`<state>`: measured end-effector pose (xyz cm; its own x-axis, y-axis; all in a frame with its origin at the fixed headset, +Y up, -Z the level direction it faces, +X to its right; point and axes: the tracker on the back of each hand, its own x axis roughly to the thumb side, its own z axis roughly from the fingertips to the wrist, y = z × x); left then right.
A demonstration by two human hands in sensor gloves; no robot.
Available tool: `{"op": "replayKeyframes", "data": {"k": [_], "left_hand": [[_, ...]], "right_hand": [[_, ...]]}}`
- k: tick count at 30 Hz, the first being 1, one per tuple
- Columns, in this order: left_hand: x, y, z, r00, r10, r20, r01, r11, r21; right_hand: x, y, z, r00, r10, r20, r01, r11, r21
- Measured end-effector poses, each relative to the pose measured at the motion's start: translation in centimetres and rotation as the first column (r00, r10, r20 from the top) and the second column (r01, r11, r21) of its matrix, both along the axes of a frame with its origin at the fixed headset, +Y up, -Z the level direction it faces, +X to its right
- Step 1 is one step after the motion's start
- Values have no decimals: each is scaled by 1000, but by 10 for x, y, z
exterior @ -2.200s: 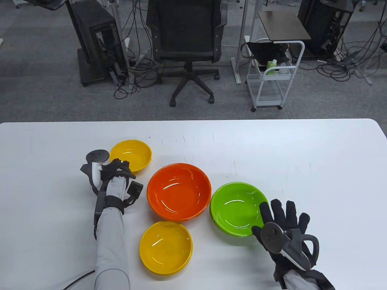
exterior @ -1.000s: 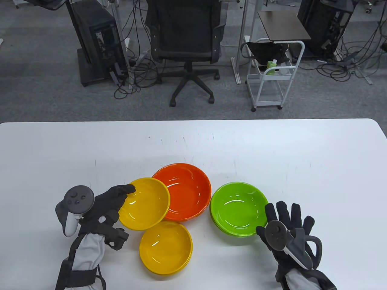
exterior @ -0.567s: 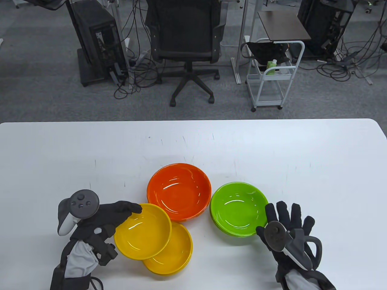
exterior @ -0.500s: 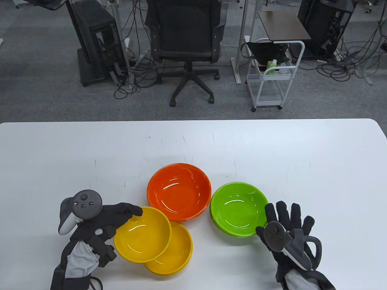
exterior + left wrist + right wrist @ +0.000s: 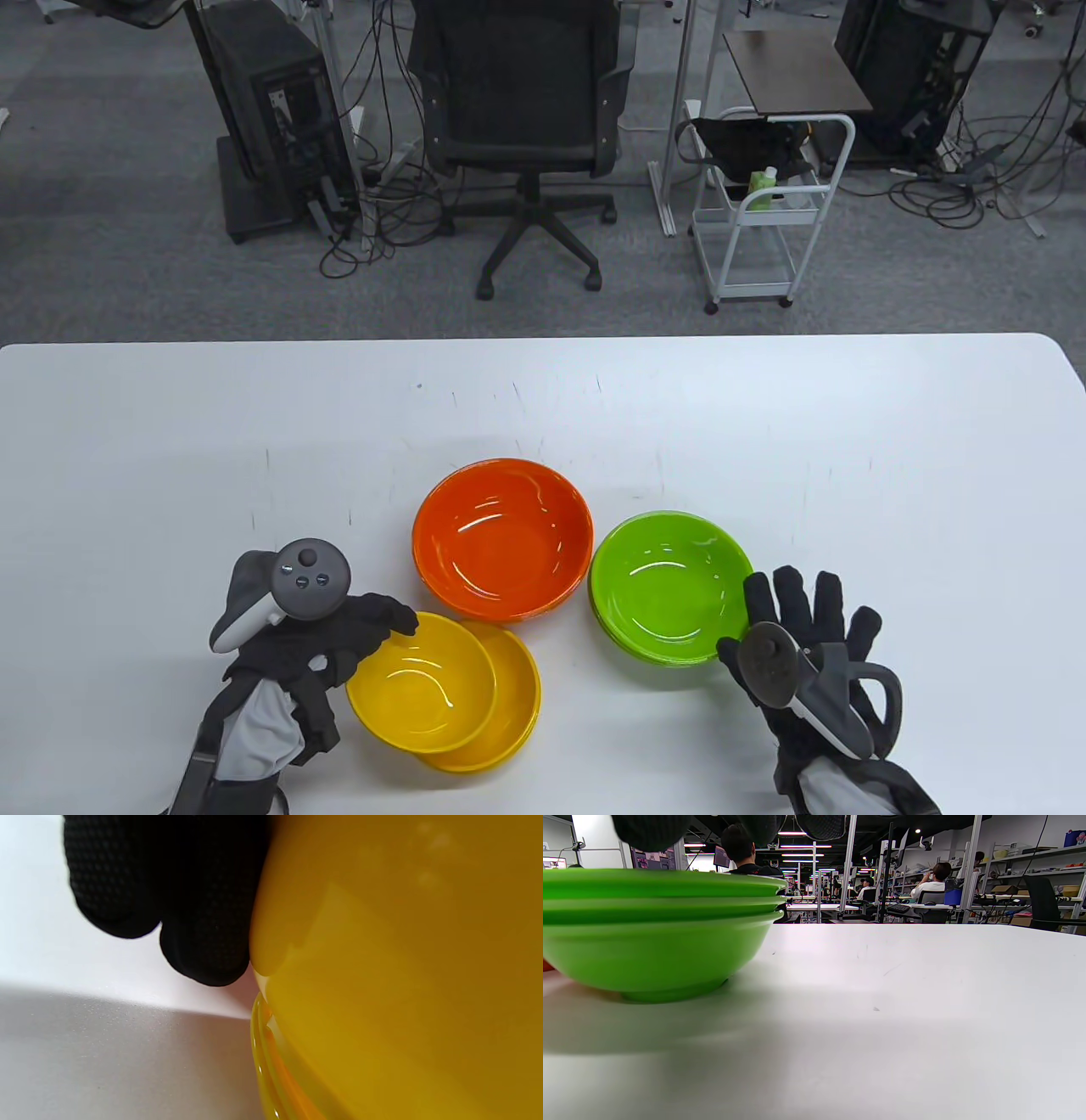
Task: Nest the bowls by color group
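The top yellow bowl (image 5: 422, 683) sat off to one side over the lower yellow bowl (image 5: 501, 709), at the table's (image 5: 127, 441) six o'clock. It could tip or slide out if let go too soon. The left hand (image 5: 318, 645) reached in from seven o'clock, fingers (image 5: 203, 921) holding that bowl's rim. The right hand (image 5: 806, 641) lay flat with fingers spread, holding nothing, beside the green bowls (image 5: 670, 586) at five o'clock.
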<state>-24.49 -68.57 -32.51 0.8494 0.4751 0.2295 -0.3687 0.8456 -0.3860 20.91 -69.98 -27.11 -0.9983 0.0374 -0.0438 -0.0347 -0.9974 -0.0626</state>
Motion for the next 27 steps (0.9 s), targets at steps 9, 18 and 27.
{"op": "replayKeyframes", "data": {"k": [9,18,27], "left_hand": [[21,-7,2,997,-63,31,62,997,36],[17,-17,2,997,-54,52,56,997,-54],[27,-37,0,987,-127,102,140,981,-132]], "right_hand": [[0,0,0,1000,3,4,-3,1000,-20],[4,-1,-2,999,-29,30,30,999,-40],[6,0,-1,999,-40,34,41,999,-27]]}}
